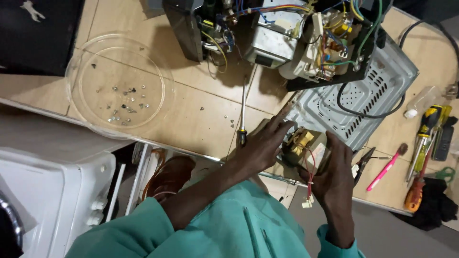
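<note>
A: Starting far left: glass turntable plate flat on the counter, small screws pooled in its middle. Looks like it's doing duty as a parts tray; the rim would stop them rolling.

B: And the long screwdriver?

A: Lying just beside the left hand, handle toward the person, tip toward the opened chassis. A few loose screws near it on the bare counter.

B: Hands?

A: Both on the transformer, the block with the yellow-taped winding. It sits at the near counter edge, against the perforated metal cover. Left hand: fingers spread and flat against its left side, bracing more than gripping. Right hand: grip wrapped round the right side, thumb side hidden, so I can't tell how tight. Red leads with a white connector hang off the counter edge between the wrists.

B: Why two-handed?

A: My guess: it's heavy and sits at the edge.

B: Right of that?

A: Cutters, pink-handled tool, then yellow-and-black and orange screwdrivers laid roughly parallel, within right-hand reach. Black power cord loops over the cover.
</note>
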